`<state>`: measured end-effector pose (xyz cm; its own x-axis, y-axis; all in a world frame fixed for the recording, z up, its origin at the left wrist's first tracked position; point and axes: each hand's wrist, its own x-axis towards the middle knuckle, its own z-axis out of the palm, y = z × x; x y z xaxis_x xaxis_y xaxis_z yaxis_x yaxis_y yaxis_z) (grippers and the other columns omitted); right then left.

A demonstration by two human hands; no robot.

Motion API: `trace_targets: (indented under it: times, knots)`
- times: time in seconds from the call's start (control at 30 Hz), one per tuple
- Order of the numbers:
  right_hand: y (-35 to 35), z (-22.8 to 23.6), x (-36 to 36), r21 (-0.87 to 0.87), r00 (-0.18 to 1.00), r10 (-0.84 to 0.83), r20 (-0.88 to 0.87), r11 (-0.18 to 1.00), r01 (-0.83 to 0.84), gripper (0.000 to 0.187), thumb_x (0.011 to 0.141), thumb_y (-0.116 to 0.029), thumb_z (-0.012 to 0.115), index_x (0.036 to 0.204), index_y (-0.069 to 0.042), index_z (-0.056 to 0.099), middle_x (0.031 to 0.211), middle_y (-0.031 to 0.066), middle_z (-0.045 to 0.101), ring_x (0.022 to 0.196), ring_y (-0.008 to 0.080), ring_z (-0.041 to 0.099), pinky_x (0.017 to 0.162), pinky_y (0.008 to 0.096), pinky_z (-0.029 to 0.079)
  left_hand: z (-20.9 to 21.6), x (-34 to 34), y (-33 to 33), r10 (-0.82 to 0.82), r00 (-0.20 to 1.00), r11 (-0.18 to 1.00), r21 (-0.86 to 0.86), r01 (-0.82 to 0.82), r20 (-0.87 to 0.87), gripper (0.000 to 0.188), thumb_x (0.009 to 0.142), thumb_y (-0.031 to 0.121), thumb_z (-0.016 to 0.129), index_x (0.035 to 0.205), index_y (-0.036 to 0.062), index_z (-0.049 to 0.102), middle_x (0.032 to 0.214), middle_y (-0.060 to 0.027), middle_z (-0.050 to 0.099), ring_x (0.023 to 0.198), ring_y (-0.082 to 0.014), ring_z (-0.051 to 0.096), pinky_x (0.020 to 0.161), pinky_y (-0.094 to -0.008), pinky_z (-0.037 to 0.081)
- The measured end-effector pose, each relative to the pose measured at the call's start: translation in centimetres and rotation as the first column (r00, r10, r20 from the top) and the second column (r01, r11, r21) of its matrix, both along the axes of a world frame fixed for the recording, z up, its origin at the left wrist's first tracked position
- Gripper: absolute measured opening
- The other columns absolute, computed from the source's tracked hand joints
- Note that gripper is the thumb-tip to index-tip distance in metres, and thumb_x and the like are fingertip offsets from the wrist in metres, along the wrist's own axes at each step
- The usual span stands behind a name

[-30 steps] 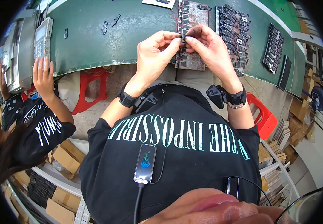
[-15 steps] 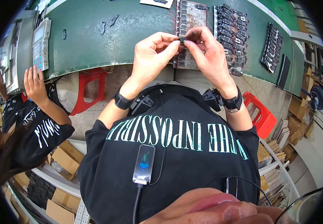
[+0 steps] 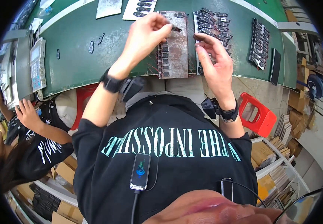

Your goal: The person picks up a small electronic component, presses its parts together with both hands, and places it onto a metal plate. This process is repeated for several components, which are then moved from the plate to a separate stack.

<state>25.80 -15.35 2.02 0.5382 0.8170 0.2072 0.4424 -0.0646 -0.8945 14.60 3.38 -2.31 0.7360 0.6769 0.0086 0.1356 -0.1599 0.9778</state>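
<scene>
The left hand (image 3: 144,37) is over the left edge of a worn metal plate (image 3: 178,59) on the green worktop (image 3: 124,48), its thumb and forefinger brought together, and a small black part (image 3: 176,28) juts from their tips toward three o'clock; it looks pinched there, though the contact itself is too small to make out. The right hand (image 3: 220,67) has released fingers, thumb and forefinger parted with nothing seen between them, and the part lies at ten o'clock from their tips, near but apart. A row of similar parts (image 3: 165,55) lines the plate's left edge, at five o'clock from the left fingertips. At twelve o'clock from the right hand, partly hidden by it, is a cluster of black parts (image 3: 214,26); a second batch (image 3: 258,43) lies at two o'clock. Loose pieces (image 3: 91,47) rest at nine o'clock from the left hand, and a red stool (image 3: 268,121) stands near five o'clock from the right.
</scene>
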Motion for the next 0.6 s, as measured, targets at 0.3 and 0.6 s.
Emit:
trace_targets:
  times: [0.3, 0.6]
  knots:
    - [-1.8, 0.6, 0.9, -0.017, 0.997, -0.039, 0.061, 0.999, 0.04, 0.024, 0.093, -0.004, 0.063, 0.117, -0.003, 0.067, 0.107, 0.007, 0.068, 0.094, 0.0136, 0.065, 0.085, 0.0274, 0.051, 0.3, 3.8, -0.7, 0.161, 0.976, 0.441, 0.896, 0.061, -0.146, 0.015, 0.083, 0.022, 0.073, 0.093, 0.0115, 0.071, 0.084, -0.0029, 0.068, 0.09, -0.0258, 0.06, 0.083, -0.0398, 0.048]
    - [-1.8, -1.2, -1.9, -0.033, 0.91, 0.278, 0.307, 0.959, -0.282, 0.02, 0.085, -0.001, 0.068, 0.104, -0.003, 0.07, 0.097, 0.0114, 0.07, 0.093, 0.028, 0.067, 0.089, 0.0378, 0.052, 0.3, 3.6, -0.2, 0.088, 0.99, 0.365, 0.928, 0.072, -0.111, 0.017, 0.079, 0.024, 0.075, 0.089, 0.011, 0.07, 0.086, -0.0031, 0.066, 0.093, -0.0231, 0.058, 0.083, -0.0387, 0.043]
